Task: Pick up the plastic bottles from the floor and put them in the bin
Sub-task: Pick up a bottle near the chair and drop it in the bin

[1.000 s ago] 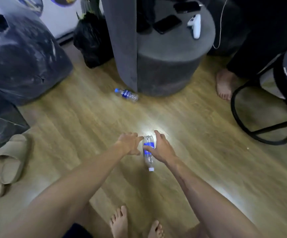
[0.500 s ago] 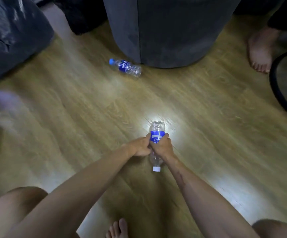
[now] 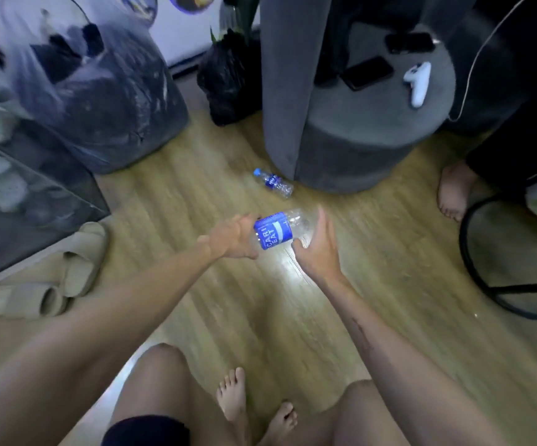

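Observation:
A clear plastic bottle with a blue label (image 3: 275, 231) lies crosswise in the air above the wooden floor. My left hand (image 3: 236, 236) grips its neck end, fingers curled round it. My right hand (image 3: 317, 249) is at the bottle's base end, fingers straight, thumb touching the underside. A second, smaller bottle with a blue cap (image 3: 273, 182) lies on the floor beyond, beside the grey round pouffe (image 3: 367, 136). A big clear plastic sack of dark waste (image 3: 106, 101) stands at the upper left.
A black bag (image 3: 228, 78) sits behind the far bottle. Phones and a white controller (image 3: 418, 82) lie on the pouffe. Another person's bare foot (image 3: 453, 191) and a black stool ring (image 3: 473, 262) are at right. Beige slippers (image 3: 77, 262) and a glass case (image 3: 29, 201) are at left.
The bottle has come up off the floor and turned sideways. My left hand now holds its neck end, and my right hand has loosened to straight fingers at its base. The view has risen.

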